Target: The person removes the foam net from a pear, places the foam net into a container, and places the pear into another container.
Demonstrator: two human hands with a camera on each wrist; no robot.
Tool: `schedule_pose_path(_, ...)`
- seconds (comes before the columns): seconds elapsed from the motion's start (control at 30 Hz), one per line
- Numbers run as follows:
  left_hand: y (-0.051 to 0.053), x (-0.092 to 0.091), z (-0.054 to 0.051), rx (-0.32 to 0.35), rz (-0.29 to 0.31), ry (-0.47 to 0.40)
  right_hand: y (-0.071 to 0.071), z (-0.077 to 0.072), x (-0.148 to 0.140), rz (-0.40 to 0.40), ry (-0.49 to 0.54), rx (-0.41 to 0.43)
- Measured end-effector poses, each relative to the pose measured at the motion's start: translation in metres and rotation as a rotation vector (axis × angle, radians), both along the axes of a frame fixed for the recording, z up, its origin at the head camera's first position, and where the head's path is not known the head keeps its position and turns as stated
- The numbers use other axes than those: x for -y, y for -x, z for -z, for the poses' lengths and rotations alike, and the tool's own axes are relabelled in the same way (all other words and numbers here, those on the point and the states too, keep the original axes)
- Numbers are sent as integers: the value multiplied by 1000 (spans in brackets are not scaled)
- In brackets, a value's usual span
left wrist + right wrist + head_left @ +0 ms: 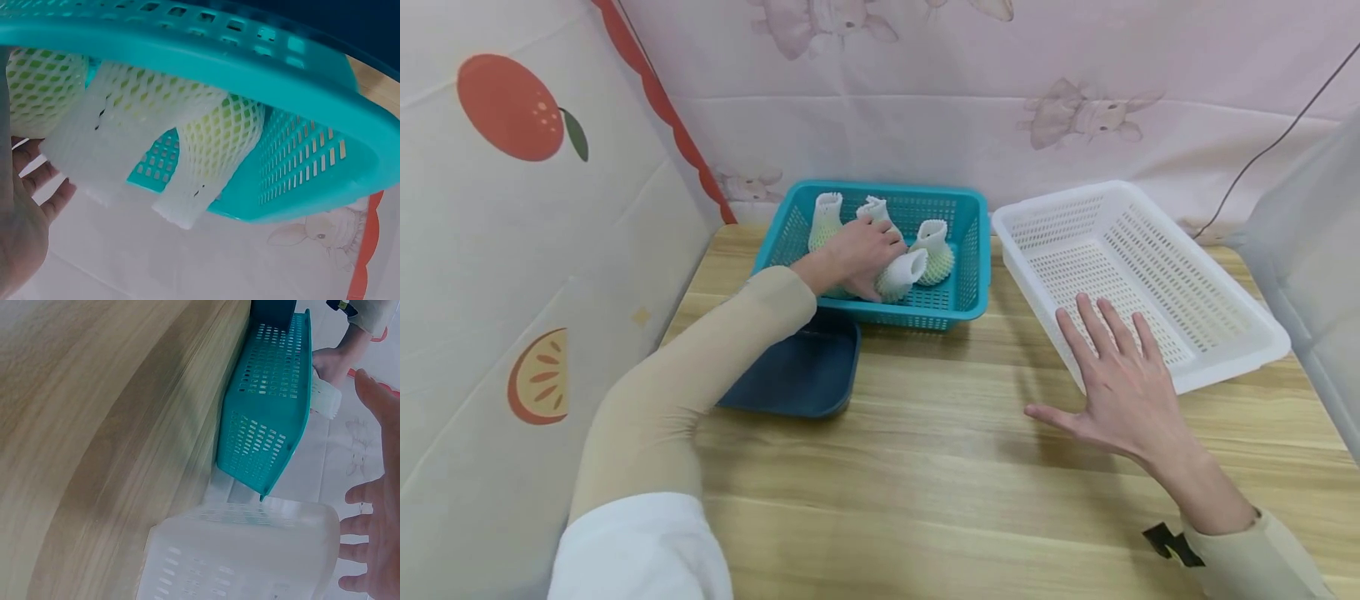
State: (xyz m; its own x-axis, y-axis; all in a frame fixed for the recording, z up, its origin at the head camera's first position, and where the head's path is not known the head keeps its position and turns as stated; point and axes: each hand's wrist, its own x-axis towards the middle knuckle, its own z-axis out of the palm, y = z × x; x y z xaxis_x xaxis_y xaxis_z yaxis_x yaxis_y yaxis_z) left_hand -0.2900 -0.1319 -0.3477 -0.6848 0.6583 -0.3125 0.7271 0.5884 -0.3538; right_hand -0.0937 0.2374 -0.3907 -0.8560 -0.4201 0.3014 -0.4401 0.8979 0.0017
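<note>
My left hand (861,254) is inside a teal basket (977,250), over several green round fruits in white foam nets. Its spread fingers and thumb lie beside a netted fruit (898,277) whose foam collar points right; in the left wrist view the extended fingers (40,175) are near a netted fruit (47,94), and no closed grip shows. Other netted fruits stand around the hand, one at the back left (826,223) and one on the right (934,254). My right hand (1123,392) is held with fingers spread over the near edge of a white basket (1232,367), holding nothing.
A dark blue tray (805,375) sits in front of the teal basket, partly under my left forearm. Both baskets stand on a wood-grain table (940,467) close to a printed cloth backdrop (925,125). A thin cable (1277,137) hangs at the back right.
</note>
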Motion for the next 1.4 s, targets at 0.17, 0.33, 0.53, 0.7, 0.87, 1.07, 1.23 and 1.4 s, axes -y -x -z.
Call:
schedule_pose_path(0.17,-4,6,-10,-8,-7,-51,0,0,-1,6,1,7)
schedule_pose_path(0.33,-8,9,-17,-20,-21,-79,0,0,-1,7,2,10)
schedule_pose_path(0.53,-12,13,-23,-16,-52,-126,0,0,-1,10,4,19)
schedule_pose_path(0.7,-15,15,-30,-13,-66,-166,0,0,-1,10,6,19)
schedule_pose_path(0.87,-23,17,-36,-27,-69,-210,0,0,-2,9,9,17)
schedule_pose_path(1.07,-40,18,-36,-57,-79,-319,0,1,-2,8,12,14)
schedule_pose_path(1.23,-60,15,-33,-70,-73,-426,0,0,-3,5,16,9)
schedule_pose_path(1.4,-78,13,-29,-101,-48,-495,1,0,-2,3,15,-1)
